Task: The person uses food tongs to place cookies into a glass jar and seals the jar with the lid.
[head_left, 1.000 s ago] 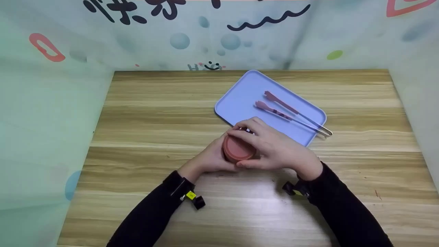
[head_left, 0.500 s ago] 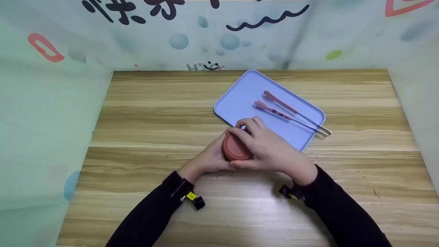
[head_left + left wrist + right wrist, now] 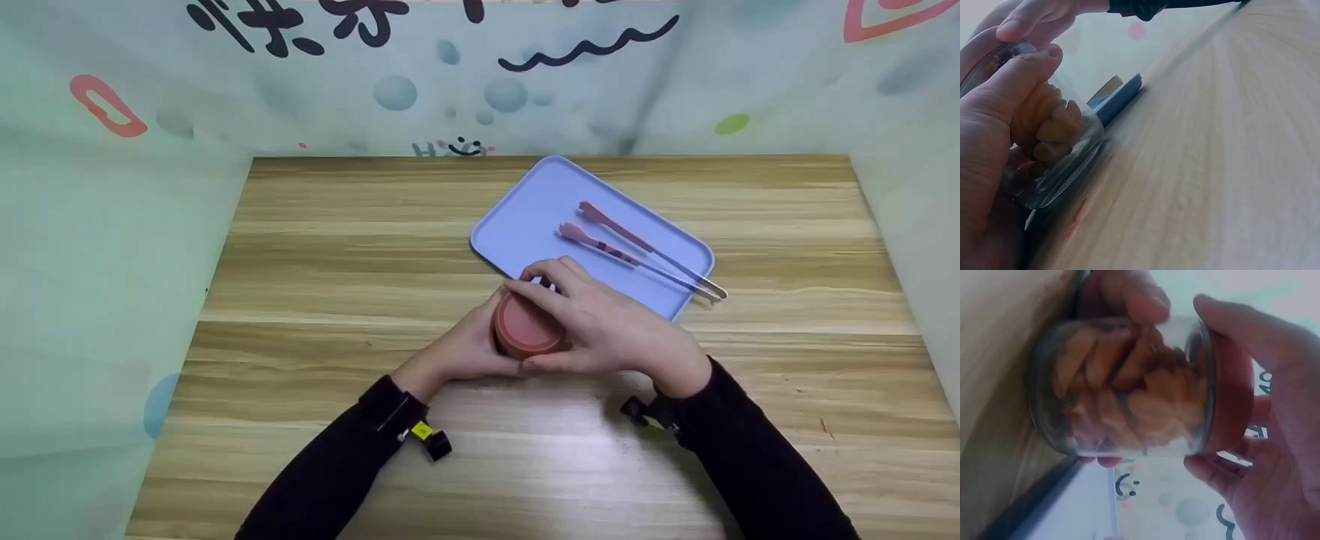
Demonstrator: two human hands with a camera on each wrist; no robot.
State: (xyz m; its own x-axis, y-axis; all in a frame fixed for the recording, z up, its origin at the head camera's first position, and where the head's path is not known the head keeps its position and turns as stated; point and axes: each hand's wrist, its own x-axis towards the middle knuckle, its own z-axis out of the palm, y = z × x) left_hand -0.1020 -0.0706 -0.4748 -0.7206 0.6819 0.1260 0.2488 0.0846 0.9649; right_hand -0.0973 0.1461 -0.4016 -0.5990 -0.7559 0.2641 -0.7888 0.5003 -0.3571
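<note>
A clear jar [image 3: 1123,391] with a reddish-brown lid [image 3: 529,322] sits between the two hands, low over the table. Orange-brown, wedge-like pieces [image 3: 1145,399] fill much of it, blurred in the right wrist view; their kind is unclear. My left hand [image 3: 469,345] grips the jar's body, thumb along its near side. Around the lid, my right hand [image 3: 611,326] curls its fingers and thumb. The lid is on the jar's mouth. From the head camera, the hands hide the jar's body.
Just beyond the hands, a lavender-blue tray [image 3: 517,217] lies at an angle on the wooden table [image 3: 337,247]. Tongs [image 3: 616,228] with pink arms and a metal end rest across it, the metal end past the tray's rim. A printed curtain [image 3: 315,97] hangs behind.
The right hand on the lid turned slightly to the left, then came back to the right. The left hand keeps its hold on the jar. Tray and tongs stay put.
</note>
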